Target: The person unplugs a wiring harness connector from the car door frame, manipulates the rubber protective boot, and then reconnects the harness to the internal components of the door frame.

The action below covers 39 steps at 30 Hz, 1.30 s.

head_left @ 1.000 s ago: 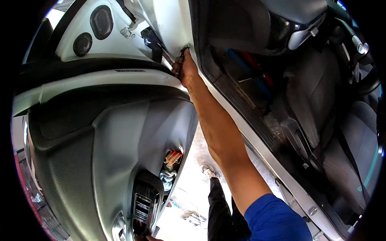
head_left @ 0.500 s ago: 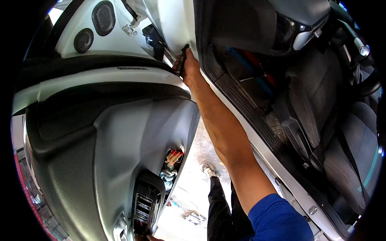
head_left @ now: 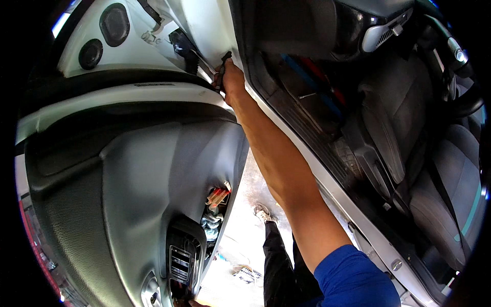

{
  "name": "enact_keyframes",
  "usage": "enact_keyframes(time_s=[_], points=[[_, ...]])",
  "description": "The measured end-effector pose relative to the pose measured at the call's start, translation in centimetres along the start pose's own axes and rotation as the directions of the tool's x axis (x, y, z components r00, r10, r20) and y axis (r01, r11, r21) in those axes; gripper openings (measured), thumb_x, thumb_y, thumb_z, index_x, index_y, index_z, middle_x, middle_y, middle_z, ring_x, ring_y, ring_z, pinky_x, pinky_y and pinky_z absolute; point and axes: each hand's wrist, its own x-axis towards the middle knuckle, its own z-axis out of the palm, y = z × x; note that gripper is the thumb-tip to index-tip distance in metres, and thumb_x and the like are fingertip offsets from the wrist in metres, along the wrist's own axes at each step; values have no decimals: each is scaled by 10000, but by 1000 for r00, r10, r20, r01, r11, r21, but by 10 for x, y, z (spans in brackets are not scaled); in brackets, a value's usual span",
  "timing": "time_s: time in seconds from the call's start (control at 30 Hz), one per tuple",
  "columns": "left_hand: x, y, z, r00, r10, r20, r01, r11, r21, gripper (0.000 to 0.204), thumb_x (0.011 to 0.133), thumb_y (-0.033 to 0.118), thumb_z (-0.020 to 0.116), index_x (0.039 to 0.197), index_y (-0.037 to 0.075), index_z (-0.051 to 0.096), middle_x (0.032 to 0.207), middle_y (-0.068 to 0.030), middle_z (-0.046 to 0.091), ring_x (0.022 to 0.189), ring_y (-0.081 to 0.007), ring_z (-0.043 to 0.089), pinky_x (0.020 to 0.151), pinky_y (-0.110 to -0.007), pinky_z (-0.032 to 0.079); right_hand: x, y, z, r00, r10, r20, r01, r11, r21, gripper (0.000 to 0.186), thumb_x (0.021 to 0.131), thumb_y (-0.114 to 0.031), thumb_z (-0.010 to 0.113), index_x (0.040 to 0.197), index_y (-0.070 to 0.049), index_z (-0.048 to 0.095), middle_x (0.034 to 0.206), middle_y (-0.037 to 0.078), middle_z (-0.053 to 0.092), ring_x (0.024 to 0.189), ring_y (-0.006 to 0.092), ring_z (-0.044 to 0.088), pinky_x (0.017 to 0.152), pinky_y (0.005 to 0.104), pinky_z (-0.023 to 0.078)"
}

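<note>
My right arm reaches up to the gap between the white car door and the body. Up there, my right hand [head_left: 232,81] is wrapped round a slim black hand tool [head_left: 221,74]; its far end is hidden in the gap, so its exact kind does not show. Close by are a black door-hinge part and rubber cable boot [head_left: 190,59]. At the lower edge only a sliver of my left hand [head_left: 197,304] shows, beside the switch panel [head_left: 180,263] on the grey door trim [head_left: 148,163]. Its fingers are mostly hidden.
The open door fills the left side, its pocket [head_left: 215,220] holding several small items. To the right are the sill [head_left: 358,225], the front seat [head_left: 440,204] and blue and red long objects [head_left: 317,82] in the footwell. My shoe [head_left: 263,212] stands on the floor below.
The view has shifted slightly, so the door and cabin sit a little further left. My right hand keeps its hold on the black tool at the door gap.
</note>
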Motion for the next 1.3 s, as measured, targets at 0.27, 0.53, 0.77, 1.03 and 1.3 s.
enact_keyframes(time_s=[0.27, 0.53, 0.77, 1.03, 1.3], points=[[4, -6, 5, 999, 40, 15, -41, 998, 43, 657, 977, 468, 539, 1265, -115, 439, 1088, -250, 586, 876, -337, 633, 702, -420, 554, 23, 20, -7, 994, -103, -21, 101, 992, -81, 472, 1030, -430, 394, 873, -39, 607, 679, 83, 591, 559, 187, 564, 487, 335, 459], [16, -3, 15, 991, 120, 52, -124, 989, 75, 646, 981, 469, 529, 1259, -109, 452, 1094, -250, 587, 889, -342, 629, 718, -426, 549, 37, 17, -16, 987, -149, -52, 135, 969, -209, 476, 1009, -442, 394, 890, -53, 640, 700, 53, 597, 585, 169, 542, 525, 335, 412], [13, -7, 12, 991, 132, 37, -136, 985, 104, 637, 984, 470, 521, 1254, -104, 463, 1099, -250, 588, 901, -347, 626, 732, -432, 545, 0, -5, -16, 1000, -2, 15, 4, 991, -134, 490, 1019, -433, 375, 865, -50, 640, 662, 46, 578, 547, 164, 509, 497, 331, 385], [12, -6, 7, 987, 158, 12, -158, 975, 158, 628, 988, 471, 511, 1249, -99, 476, 1104, -250, 589, 915, -353, 623, 748, -438, 540, 1, -8, -25, 998, 52, 45, -42, 977, -208, 515, 1019, -486, 351, 848, -85, 625, 653, 30, 590, 518, 132, 477, 515, 307, 380], [8, -7, 3, 989, 147, 1, -145, 974, 174, 619, 992, 473, 502, 1243, -93, 489, 1110, -250, 589, 928, -359, 619, 763, -444, 535, 0, -9, -27, 996, 71, 53, -60, 982, -180, 510, 1026, -460, 342, 847, -72, 620, 657, 44, 603, 545, 135, 530, 537, 304, 424]])
